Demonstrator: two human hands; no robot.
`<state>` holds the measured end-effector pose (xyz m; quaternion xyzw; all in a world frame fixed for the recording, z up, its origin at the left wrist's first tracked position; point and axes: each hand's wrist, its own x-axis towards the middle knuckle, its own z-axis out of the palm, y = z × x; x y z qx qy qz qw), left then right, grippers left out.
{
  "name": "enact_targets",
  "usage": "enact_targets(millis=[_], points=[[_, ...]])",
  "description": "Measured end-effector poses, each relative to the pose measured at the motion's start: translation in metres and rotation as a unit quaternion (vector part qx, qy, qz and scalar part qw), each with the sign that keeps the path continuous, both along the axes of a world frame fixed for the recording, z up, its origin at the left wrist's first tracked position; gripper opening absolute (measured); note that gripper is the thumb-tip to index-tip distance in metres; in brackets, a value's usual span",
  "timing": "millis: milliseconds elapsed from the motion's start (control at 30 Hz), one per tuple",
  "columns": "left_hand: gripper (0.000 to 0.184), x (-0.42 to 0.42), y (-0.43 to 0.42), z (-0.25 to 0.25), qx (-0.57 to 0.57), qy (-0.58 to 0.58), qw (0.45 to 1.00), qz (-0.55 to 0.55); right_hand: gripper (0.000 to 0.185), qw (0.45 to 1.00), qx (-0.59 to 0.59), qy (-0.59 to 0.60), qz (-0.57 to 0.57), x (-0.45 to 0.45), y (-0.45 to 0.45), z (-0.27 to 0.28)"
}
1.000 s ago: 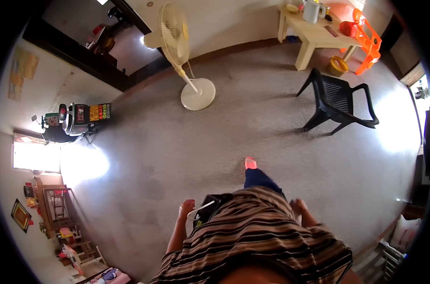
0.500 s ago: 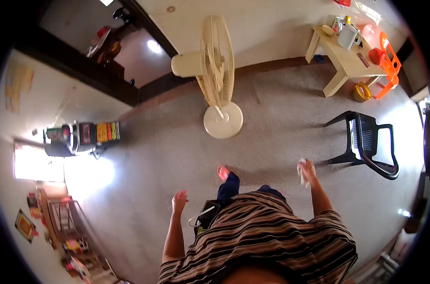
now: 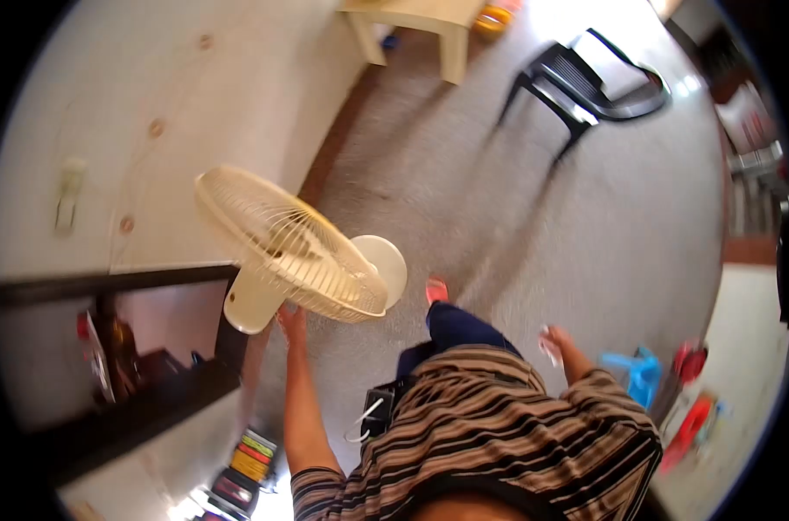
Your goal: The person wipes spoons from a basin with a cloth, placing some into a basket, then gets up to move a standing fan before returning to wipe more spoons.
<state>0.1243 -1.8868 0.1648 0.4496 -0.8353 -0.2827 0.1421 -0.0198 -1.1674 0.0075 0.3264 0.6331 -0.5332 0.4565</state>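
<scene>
A cream standing fan (image 3: 312,247) is in front of me on the left, with its round base (image 3: 382,267) on the floor. My left hand (image 3: 292,325) reaches up beside the fan's motor housing (image 3: 254,300). Its fingers are partly hidden behind the fan, so I cannot tell whether they grip it. My right hand (image 3: 568,349) is held out low at my right side, closed around a crumpled white cloth (image 3: 548,346), which could also be tissue.
A black plastic armchair (image 3: 577,82) stands ahead on the right. Beyond is a light wooden table (image 3: 412,13) along the wall. A dark-framed doorway (image 3: 151,278) opens at left. A blue plastic stool (image 3: 642,378) sits to the right.
My view has turned right and come closer to the fan. My left hand has risen from my side to the fan. The white cloth stays in my right hand.
</scene>
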Motion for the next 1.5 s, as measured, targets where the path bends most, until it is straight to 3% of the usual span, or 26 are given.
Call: enact_targets(millis=[33, 67, 100, 167, 200, 233, 267, 333, 433, 500, 567, 633, 700, 767, 800, 867, 933, 1000, 1100, 1200, 1367, 1500], points=[[0.065, -0.005, -0.009, -0.005, 0.074, 0.007, 0.997, 0.006, 0.014, 0.999, -0.027, 0.012, 0.025, -0.006, -0.029, 0.023], [0.062, -0.01, -0.019, -0.01, 0.096, -0.079, 0.991, -0.052, 0.018, 0.982, 0.073, 0.082, 0.155, -0.006, -0.068, 0.06], [0.06, -0.016, -0.027, -0.013, 0.113, -0.159, 0.974, -0.119, 0.037, 0.914, 0.157, 0.169, 0.333, -0.009, -0.09, 0.086], [0.06, -0.026, -0.039, -0.022, 0.126, -0.177, 0.956, -0.197, 0.045, 0.938, 0.174, 0.147, 0.261, 0.014, -0.136, 0.085], [0.06, -0.022, -0.038, -0.022, 0.149, -0.13, 0.962, -0.187, 0.044, 0.905, 0.198, 0.269, 0.262, 0.027, -0.151, 0.091], [0.06, -0.022, -0.039, -0.022, 0.174, -0.085, 0.964, -0.181, 0.042, 0.915, 0.185, 0.262, 0.244, 0.033, -0.172, 0.131], [0.059, -0.019, -0.041, -0.022, 0.194, -0.048, 0.963, -0.179, 0.039, 0.915, 0.193, 0.282, 0.213, 0.056, -0.191, 0.131], [0.059, -0.005, -0.039, -0.018, 0.219, -0.001, 0.959, -0.182, 0.038, 0.935, 0.192, 0.253, 0.155, 0.089, -0.202, 0.156], [0.059, -0.005, -0.045, -0.013, 0.242, 0.028, 0.944, -0.224, 0.039, 0.953, 0.224, 0.2, 0.028, 0.197, -0.212, 0.13], [0.059, -0.021, -0.054, -0.01, 0.258, 0.046, 0.938, -0.228, 0.04, 0.928, 0.307, 0.208, 0.029, 0.263, -0.216, 0.109], [0.059, -0.026, -0.057, -0.01, 0.263, 0.051, 0.929, -0.256, 0.043, 0.946, 0.315, 0.074, 0.035, 0.36, -0.237, 0.107], [0.059, -0.034, -0.053, -0.009, 0.272, 0.062, 0.917, -0.284, 0.039, 0.939, 0.332, 0.05, 0.078, 0.455, -0.255, 0.097], [0.058, -0.044, -0.05, -0.007, 0.274, 0.072, 0.907, -0.312, 0.037, 0.943, 0.324, -0.051, 0.051, 0.511, -0.275, 0.102], [0.058, -0.053, -0.047, 0.002, 0.265, 0.079, 0.903, -0.328, 0.036, 0.95, 0.31, -0.015, 0.033, 0.558, -0.287, 0.092], [0.058, -0.055, -0.047, 0.008, 0.263, 0.083, 0.902, -0.331, 0.036, 0.956, 0.287, -0.004, 0.065, 0.567, -0.292, 0.087], [0.058, -0.063, -0.049, 0.013, 0.267, 0.097, 0.898, -0.335, 0.037, 0.972, 0.234, -0.007, -0.006, 0.57, -0.3, 0.075], [0.061, -0.087, -0.054, 0.002, 0.268, 0.119, 0.895, -0.337, 0.038, 0.97, 0.242, -0.008, 0.006, 0.527, -0.305, 0.08], [0.062, -0.1, -0.058, -0.009, 0.274, 0.099, 0.895, -0.337, 0.039, 0.957, 0.281, 0.038, -0.069, 0.498, -0.305, 0.077], [0.062, -0.076, -0.051, 0.019, 0.246, 0.082, 0.884, -0.388, 0.04, 0.96, 0.246, 0.102, -0.091, 0.48, -0.279, 0.113], [0.055, -0.117, -0.051, 0.026, 0.199, 0.073, 0.865, -0.454, 0.04, 0.948, 0.251, 0.128, -0.147, 0.416, -0.293, 0.143], [0.049, -0.133, -0.045, 0.042, 0.11, 0.084, 0.82, -0.556, 0.039, 0.931, 0.25, 0.097, -0.248, 0.434, -0.34, 0.139], [0.049, -0.15, -0.059, 0.027, 0.085, 0.104, 0.752, -0.645, 0.042, 0.924, 0.288, 0.092, -0.234, 0.496, -0.426, 0.146]])
